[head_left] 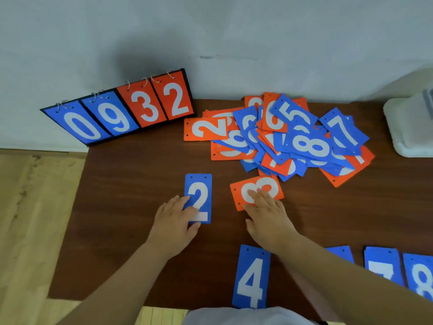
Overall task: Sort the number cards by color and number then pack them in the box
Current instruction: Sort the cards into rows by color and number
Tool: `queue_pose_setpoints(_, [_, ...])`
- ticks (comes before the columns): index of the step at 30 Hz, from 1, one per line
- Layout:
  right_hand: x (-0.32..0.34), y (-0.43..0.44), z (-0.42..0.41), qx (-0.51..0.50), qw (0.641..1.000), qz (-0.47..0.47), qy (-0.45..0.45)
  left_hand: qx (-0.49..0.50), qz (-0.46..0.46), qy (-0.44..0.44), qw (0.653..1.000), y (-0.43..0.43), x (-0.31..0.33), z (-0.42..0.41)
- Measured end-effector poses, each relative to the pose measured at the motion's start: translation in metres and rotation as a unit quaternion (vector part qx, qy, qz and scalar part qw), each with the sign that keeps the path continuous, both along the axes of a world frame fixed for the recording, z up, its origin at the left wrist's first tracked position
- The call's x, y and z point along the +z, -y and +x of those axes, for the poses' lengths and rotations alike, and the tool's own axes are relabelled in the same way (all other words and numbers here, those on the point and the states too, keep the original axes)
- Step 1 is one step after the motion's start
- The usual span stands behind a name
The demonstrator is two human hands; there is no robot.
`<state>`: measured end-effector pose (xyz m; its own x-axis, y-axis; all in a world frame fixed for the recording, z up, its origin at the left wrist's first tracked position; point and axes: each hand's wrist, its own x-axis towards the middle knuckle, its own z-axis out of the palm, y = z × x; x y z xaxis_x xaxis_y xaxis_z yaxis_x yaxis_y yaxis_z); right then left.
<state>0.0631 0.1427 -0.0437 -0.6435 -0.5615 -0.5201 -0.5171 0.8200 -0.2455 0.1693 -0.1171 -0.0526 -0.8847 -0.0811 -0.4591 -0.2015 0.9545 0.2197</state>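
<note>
A jumbled pile of blue and orange number cards (283, 139) lies at the far right of the dark wooden table (131, 207). A blue 2 card (199, 193) lies upright in front of the pile; my left hand (174, 221) rests on its lower left with flat fingers. An orange 3 card (255, 188) lies sideways to its right, and my right hand (267, 214) presses on it with straight fingers. Nearer to me lie a blue 4 card (251, 276), a blue 7 card (383, 263) and a blue 8 card (421, 275); another blue card is partly hidden by my right arm.
A flip scoreboard (121, 109) showing 0 9 3 2 leans against the wall at the back left. A white container (407, 127) stands at the right edge. The table's left edge drops to a light wooden floor (35, 207).
</note>
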Motion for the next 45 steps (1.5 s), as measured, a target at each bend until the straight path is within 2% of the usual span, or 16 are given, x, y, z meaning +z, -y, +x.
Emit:
queue_pose_setpoints(3, [0.003,0.007,-0.023,-0.004,1.0,-0.017,0.011,0.122,0.005,-0.049,0.991,-0.007,0.001,-0.01])
queue_pose_setpoints(6, [0.007,0.017,-0.051,-0.013,1.0,0.002,0.019,0.235,-0.002,-0.006,0.972,-0.032,0.002,-0.039])
queue_pose_setpoints(9, [0.011,0.025,-0.064,0.004,0.999,0.034,-0.005,0.276,-0.008,0.056,0.96,-0.05,0.001,-0.06])
queue_pose_setpoints(14, [0.011,0.022,-0.057,-0.003,0.996,0.093,-0.009,0.325,0.058,0.046,0.943,-0.047,-0.002,-0.048])
queue_pose_setpoints(18, [0.009,0.013,-0.044,-0.053,0.996,0.076,-0.005,0.315,0.094,0.022,0.944,-0.04,-0.003,-0.029])
queue_pose_setpoints(23, [0.014,0.001,-0.03,-0.13,0.989,0.067,0.005,0.244,0.12,0.002,0.962,-0.033,-0.008,0.01])
queue_pose_setpoints(30, [0.012,-0.015,-0.008,-0.203,0.975,0.085,-0.016,0.15,0.082,-0.008,0.985,-0.053,-0.012,0.068])
queue_pose_setpoints(34, [0.008,-0.02,0.005,-0.245,0.968,0.047,-0.026,0.108,0.028,-0.014,0.994,-0.071,-0.013,0.099])
queue_pose_setpoints(38, [0.006,-0.021,0.014,-0.274,0.961,0.02,-0.017,0.118,-0.013,-0.003,0.993,-0.084,-0.014,0.12])
queue_pose_setpoints(45, [0.006,-0.025,0.026,-0.253,0.964,-0.001,-0.078,0.111,-0.036,-0.01,0.993,-0.075,-0.018,0.134])
